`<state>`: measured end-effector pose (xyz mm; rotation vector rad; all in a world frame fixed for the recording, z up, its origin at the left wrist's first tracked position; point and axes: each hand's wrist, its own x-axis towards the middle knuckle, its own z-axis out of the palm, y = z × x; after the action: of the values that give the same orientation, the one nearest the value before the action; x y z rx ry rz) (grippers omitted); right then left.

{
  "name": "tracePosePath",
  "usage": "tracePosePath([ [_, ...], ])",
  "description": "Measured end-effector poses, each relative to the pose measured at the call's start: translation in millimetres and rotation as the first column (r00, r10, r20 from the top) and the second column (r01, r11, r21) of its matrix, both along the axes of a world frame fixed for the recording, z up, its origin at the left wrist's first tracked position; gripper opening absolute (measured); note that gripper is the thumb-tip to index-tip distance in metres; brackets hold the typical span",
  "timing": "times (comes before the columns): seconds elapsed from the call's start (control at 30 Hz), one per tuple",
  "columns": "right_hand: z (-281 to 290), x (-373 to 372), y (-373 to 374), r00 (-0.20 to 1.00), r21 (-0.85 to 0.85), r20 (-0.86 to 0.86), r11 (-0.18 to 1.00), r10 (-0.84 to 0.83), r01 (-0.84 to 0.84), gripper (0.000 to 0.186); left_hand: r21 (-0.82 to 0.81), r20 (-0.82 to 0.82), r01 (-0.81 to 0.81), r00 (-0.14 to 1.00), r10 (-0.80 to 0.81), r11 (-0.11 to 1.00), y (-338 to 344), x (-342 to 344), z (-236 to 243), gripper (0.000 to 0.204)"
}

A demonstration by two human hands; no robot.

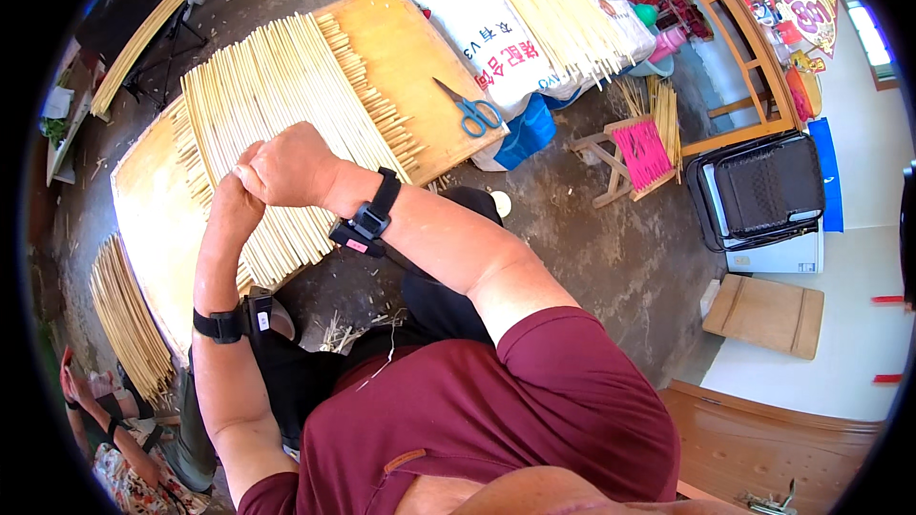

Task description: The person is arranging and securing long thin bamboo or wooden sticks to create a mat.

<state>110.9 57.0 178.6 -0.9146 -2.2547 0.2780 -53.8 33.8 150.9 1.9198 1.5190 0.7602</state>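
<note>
My right hand (298,164) is closed, its fist pressed against my left hand (236,202). The left hand's fingers are curled up against the right. Anything pinched between them is too small or too hidden to make out. Both hands are over a mat of pale straw stalks (272,67) laid side by side on a wooden board (391,33). Shorter stalk ends stick out along the mat's two edges. To the right of the mat, blue-handled scissors (474,116) lie on the board with their blades apart.
A white sack (468,14) bearing loose stalks (553,14) stands beyond the board. Stalk bundles lie at left (134,324) and far left (148,43). A pink-topped stool (641,154) and folded chair (768,186) are at right. Another person's arm (105,420) shows lower left.
</note>
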Motion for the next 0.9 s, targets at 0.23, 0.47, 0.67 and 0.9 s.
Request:
tracePosePath([
  [0.23,-26.1,-19.0,-0.7,0.725,-0.671,-0.677,0.512,-0.127,-0.537,0.044,-0.440,0.419,-0.079,0.863,0.282,0.895,0.3,21.6,28.1,0.049],
  [0.47,2.5,-0.4,0.1,0.969,-0.380,-0.246,0.919,0.009,-0.105,0.060,0.324,-0.058,-0.130,0.986,0.156,0.937,9.2,13.0,25.0,0.037],
  [0.67,-13.5,2.8,15.8,0.898,-0.275,-0.439,0.946,0.036,-0.172,0.061,0.295,0.155,-0.145,0.983,0.102,0.944,13.8,-3.1,14.5,0.039],
  [0.9,3.3,21.1,17.1,0.950,-0.171,-0.291,0.972,0.108,-0.163,0.093,-0.149,0.056,0.124,0.992,-0.117,0.981,-10.9,12.3,51.7,0.045],
])
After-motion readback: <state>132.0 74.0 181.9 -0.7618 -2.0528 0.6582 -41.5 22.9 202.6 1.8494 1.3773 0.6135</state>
